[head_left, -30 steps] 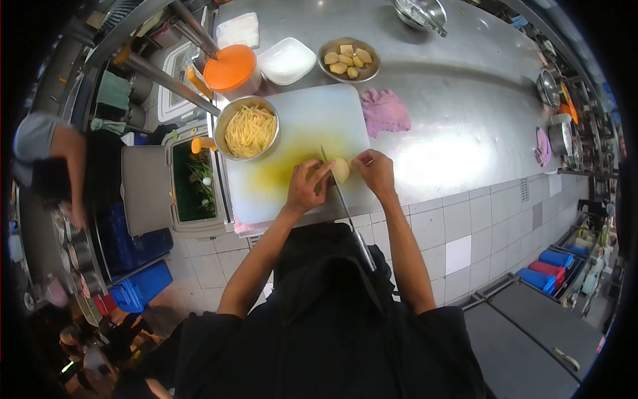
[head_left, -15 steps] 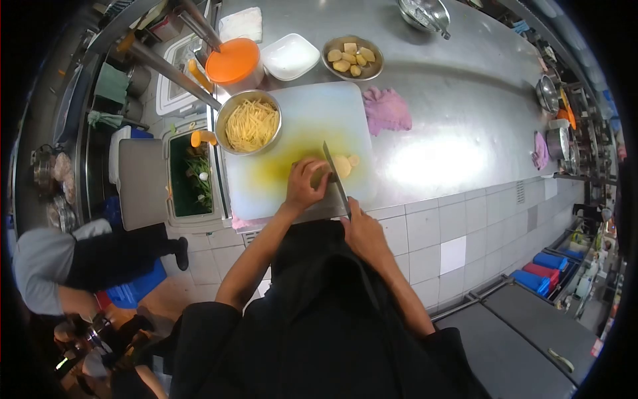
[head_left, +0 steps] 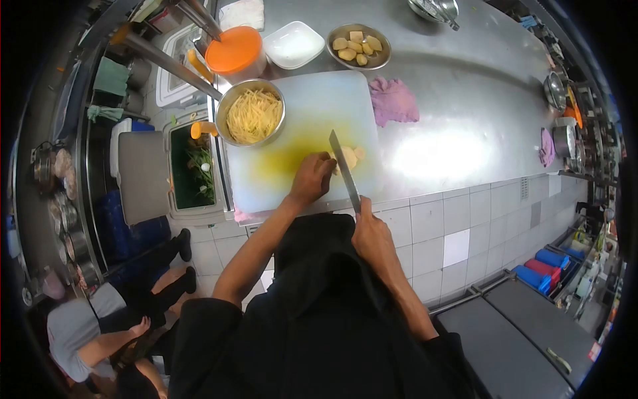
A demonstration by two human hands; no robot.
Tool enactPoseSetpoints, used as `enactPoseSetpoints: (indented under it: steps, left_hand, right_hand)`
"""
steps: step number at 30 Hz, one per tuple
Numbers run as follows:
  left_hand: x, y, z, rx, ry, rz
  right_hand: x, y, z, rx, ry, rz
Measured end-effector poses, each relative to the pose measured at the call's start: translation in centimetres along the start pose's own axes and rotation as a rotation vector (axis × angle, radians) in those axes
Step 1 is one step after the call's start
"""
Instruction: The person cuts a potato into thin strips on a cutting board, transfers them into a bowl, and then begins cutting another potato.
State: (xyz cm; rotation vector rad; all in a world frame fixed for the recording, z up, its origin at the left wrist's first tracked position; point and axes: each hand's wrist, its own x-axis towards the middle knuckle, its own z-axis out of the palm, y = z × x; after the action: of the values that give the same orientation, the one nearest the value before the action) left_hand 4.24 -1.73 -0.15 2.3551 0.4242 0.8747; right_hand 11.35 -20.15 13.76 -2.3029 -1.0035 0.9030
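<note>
On the white cutting board, stained yellow-green in the middle, lies a pale yellow peeled piece of vegetable, perhaps ginger or potato. My left hand is closed with curled fingertips on the near side of this piece, right beside the blade, and hides part of it. Gripped by its handle in my right hand is a long knife, its blade slanting across the piece with the tip pointing away from me. A metal pot of thin pale yellow strips stands on the board's far left corner.
Behind the board are an orange-lidded tub, a white dish and a metal bowl of peeled chunks. A pink cloth lies right of the board. An open bin stands left; a seated person is at lower left.
My left hand has curled its fingers in tighter beside the blade. The knife and my right hand have shifted slightly. The person at lower left has moved down in view.
</note>
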Motion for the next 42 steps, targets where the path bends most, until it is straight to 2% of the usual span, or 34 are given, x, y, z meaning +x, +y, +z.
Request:
enactPoseSetpoints:
  steps: [4, 17, 23, 26, 30, 35, 37, 41, 42]
  left_hand:
    - [0.3, 0.0, -0.1, -0.017, -0.020, 0.005]
    - [0.7, 0.4, -0.7, -0.048, -0.064, -0.007]
    - [1.0, 0.2, -0.7, -0.044, -0.043, -0.001]
    - [1.2, 0.0, -0.4, -0.064, -0.003, 0.006]
    - [0.6, -0.2, -0.4, -0.034, -0.029, 0.029]
    - [0.3, 0.1, -0.4, -0.060, -0.058, -0.038]
    - [0.3, 0.0, -0.4, -0.065, -0.059, -0.048]
    - [0.2, -0.2, -0.3, -0.049, -0.041, -0.017]
    - [0.4, -0.3, -0.2, -0.033, -0.019, 0.009]
  right_hand:
    - [-0.5, -0.5, -0.3, -0.022, -0.078, 0.090]
    - [0.6, -0.2, 0.3, -0.033, -0.118, 0.088]
    - [1.9, 1.1, 1.9, -0.041, -0.087, 0.044]
    - [3.8, 2.4, 2.9, 0.013, 0.004, -0.065]
    - [2.7, 1.1, 0.9, 0.029, -0.050, 0.007]
    - [0.0, -0.1, -0.4, -0.043, -0.133, 0.109]
    - [-0.3, 0.1, -0.3, -0.015, -0.068, 0.047]
    - [1.2, 1.2, 1.4, -0.046, -0.110, 0.104]
    - [2.2, 2.2, 2.8, -0.037, -0.058, 0.012]
